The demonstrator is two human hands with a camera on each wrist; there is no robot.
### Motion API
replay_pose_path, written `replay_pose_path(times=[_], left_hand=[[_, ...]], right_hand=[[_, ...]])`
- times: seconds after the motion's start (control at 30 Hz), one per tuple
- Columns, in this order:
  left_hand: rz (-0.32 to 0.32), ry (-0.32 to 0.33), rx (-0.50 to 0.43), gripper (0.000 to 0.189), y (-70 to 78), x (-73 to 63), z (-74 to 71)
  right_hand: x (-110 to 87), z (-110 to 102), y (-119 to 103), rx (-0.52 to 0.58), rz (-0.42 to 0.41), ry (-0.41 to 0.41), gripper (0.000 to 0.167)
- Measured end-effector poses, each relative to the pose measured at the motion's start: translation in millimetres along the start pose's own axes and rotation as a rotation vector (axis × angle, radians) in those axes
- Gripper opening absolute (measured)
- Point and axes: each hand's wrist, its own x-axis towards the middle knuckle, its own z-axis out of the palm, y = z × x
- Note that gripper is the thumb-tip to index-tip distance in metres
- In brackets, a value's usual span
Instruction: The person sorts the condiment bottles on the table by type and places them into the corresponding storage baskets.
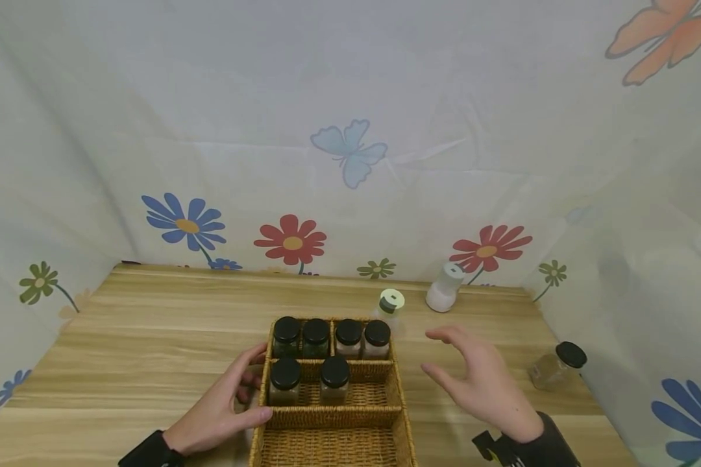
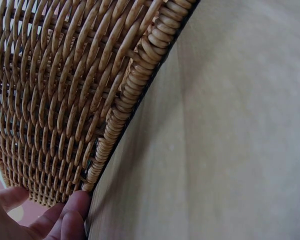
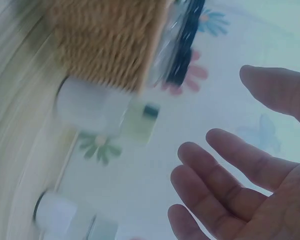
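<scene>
A woven wicker basket [image 1: 333, 410] with compartments stands on the table. My left hand [image 1: 222, 408] rests against its left side, thumb at the rim, and in the left wrist view the fingertips [image 2: 72, 220] touch the outer wall near its bottom edge. Several jars with black lids [image 1: 334, 371] fill the back compartments and stand in the middle one. My right hand [image 1: 481, 379] is held right of the basket, thumb and fingers spread apart, holding nothing. Behind the basket's back right corner stands a bottle with a pale cap [image 1: 392, 301], partly hidden.
A white bottle [image 1: 444, 288] stands at the back right of the wooden table [image 1: 181, 311]. At the right edge is one jar with a black lid [image 1: 555, 366]. A flower-printed cloth [image 1: 239, 162] encloses the back and sides.
</scene>
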Motion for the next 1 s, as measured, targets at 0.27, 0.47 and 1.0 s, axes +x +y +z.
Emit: replay_pose_path(times=[0.27, 0.47, 1.0], left_hand=[[-0.025, -0.008, -0.010, 0.082, -0.4, 1.3, 0.0], [-0.013, -0.008, -0.013, 0.082, -2.8, 0.9, 0.1], [-0.044, -0.015, -0.031, 0.081, 2.6, -1.4, 2.0]], right_hand=[[-14.0, -16, 40, -0.140, 0.050, 0.072, 0.053], [-21.2, -30, 68, -0.180, 0.117, 0.126, 0.058], [-43.0, -69, 124, -0.202, 0.271, 0.113, 0.066]])
